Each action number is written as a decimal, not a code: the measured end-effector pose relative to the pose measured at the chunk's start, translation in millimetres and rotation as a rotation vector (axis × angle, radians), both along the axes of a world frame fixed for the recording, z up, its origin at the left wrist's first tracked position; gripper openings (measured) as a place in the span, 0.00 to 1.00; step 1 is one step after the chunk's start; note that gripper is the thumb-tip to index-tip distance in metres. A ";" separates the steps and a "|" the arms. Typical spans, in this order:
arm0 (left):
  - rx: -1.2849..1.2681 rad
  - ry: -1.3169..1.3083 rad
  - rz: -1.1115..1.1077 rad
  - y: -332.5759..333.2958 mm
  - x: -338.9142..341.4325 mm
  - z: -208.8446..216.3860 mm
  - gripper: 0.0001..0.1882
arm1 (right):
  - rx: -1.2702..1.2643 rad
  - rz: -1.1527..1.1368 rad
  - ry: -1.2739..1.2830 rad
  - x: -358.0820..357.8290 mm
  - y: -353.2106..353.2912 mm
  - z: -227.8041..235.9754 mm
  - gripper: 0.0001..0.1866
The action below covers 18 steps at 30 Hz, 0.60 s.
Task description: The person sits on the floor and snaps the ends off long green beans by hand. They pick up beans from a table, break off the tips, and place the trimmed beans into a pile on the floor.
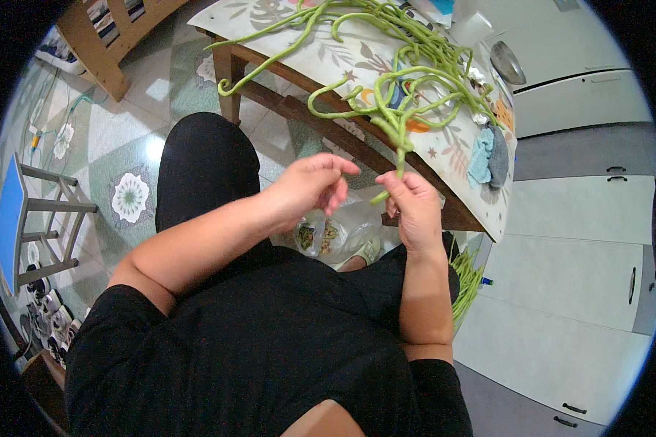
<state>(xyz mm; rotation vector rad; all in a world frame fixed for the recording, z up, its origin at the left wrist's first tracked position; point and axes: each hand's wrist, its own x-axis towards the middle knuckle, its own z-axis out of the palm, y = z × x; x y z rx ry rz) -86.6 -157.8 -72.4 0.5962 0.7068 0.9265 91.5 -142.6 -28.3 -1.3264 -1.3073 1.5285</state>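
Long green yardlong beans lie looped over the near edge of the table, their strands twisted together into a thick stem that hangs toward me. My right hand pinches the lower end of this stem between thumb and fingers, and a short tip sticks out to its left. Just left of it, apart from the beans, my left hand hovers with loosely bent, parted fingers and nothing visible in it. Beneath my hands, a clear plastic bag on the floor holds small greenish and brown bits.
The table has a leaf-patterned cover, with cloths at its right corner and a metal bowl behind. More beans stand beside my right leg. Pale cabinets line the right; a blue-topped stool stands left.
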 end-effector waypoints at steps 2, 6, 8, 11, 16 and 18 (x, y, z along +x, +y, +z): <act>0.011 -0.070 0.011 9.8 -8.3 12.4 0.14 | 0.043 0.034 -0.145 5.2 -2.2 -7.8 0.08; 0.105 -0.056 0.066 27.1 -7.7 39.5 0.18 | 0.036 0.080 -0.243 16.2 -6.3 -25.2 0.07; 0.287 0.141 0.003 29.9 -4.3 46.8 0.15 | 0.079 0.082 -0.251 17.2 -6.8 -33.1 0.06; 0.460 0.428 -0.071 23.6 8.7 45.6 0.09 | 0.058 0.044 -0.185 15.2 -9.2 -32.4 0.06; 0.173 0.292 -0.211 5.7 18.7 18.7 0.06 | -0.029 -0.003 -0.020 21.1 -12.7 -35.7 0.08; 0.027 0.199 -0.273 -3.5 21.4 17.6 0.06 | -0.065 0.036 0.023 24.8 -11.6 -40.2 0.11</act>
